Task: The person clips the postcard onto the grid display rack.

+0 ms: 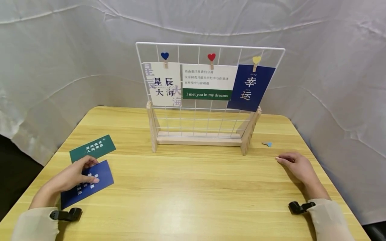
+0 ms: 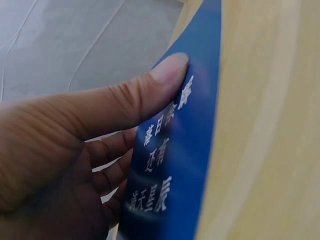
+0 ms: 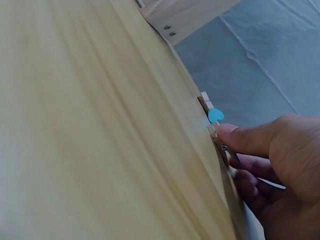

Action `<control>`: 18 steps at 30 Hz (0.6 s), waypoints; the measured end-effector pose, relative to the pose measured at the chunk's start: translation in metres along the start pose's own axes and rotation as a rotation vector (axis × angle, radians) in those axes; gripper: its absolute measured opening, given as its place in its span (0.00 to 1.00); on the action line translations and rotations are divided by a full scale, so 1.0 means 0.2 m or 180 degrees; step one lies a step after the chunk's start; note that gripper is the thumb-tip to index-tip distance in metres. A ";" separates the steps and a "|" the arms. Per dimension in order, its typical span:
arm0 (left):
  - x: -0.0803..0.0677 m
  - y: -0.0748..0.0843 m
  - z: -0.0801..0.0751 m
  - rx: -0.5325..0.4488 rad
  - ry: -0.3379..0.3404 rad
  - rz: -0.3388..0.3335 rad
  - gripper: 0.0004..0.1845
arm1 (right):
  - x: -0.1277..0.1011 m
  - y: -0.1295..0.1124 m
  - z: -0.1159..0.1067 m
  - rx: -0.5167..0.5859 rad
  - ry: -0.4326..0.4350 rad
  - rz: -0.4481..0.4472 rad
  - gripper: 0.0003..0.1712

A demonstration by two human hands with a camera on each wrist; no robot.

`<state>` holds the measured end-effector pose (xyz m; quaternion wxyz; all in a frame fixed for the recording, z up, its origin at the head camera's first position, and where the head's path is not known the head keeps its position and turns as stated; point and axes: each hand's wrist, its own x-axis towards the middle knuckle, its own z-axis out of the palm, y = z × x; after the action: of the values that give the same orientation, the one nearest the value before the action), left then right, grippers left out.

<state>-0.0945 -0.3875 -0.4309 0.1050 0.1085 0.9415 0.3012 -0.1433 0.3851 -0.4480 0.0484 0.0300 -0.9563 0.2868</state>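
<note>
Left hand: the left hand (image 1: 72, 177) lies on a dark blue paper card with white characters (image 1: 99, 174) at the near left of the pale wooden table (image 1: 193, 187); its fingers press down on the card.
Left wrist view: only here does the grip show up close: the thumb (image 2: 150, 90) lies flat on the blue card's (image 2: 185, 165) printed face, with curled fingers (image 2: 112, 172) beside the card; whether they reach under it I cannot tell.
Green card: a dark green paper card with white characters (image 1: 92, 148) lies just behind the blue one, untouched.
Right hand: the right hand (image 1: 297, 165) rests on the table at the right, fingers loosely curled and pinching nothing.
Right wrist view: it shows the right hand's thumb tip (image 3: 230, 132) almost at a small wooden clip with a light blue heart (image 3: 212, 112); the head view shows that clip (image 1: 267, 144) lying apart from the hand, near the stand's right foot.
Stand: a white wire grid in a wooden base (image 1: 199, 137) stands mid-table, seen whole only from the head camera.
Hung cards: a white card (image 1: 164, 85) under a dark blue heart clip (image 1: 165, 57), a white-and-green card (image 1: 208, 83) under a red heart clip (image 1: 211, 57), and a navy card (image 1: 250, 87) under a yellow heart clip (image 1: 256, 60).
</note>
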 end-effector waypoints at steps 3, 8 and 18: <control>0.00 0.00 0.00 0.0009 0.0031 -0.0036 0.35 | -0.01 0.00 -0.01 -0.0041 -0.0002 0.0006 0.22; 0.01 0.01 0.00 0.0005 0.0087 -0.0055 0.32 | -0.01 0.01 -0.02 -0.0049 0.0024 -0.0024 0.18; 0.01 0.02 0.01 0.0052 0.0288 -0.0033 0.29 | -0.01 0.01 -0.01 -0.0172 0.0065 -0.0052 0.18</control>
<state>-0.0951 -0.3821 -0.4310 0.0629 0.0908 0.9483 0.2976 -0.1414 0.3877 -0.4474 0.0614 0.0335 -0.9629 0.2608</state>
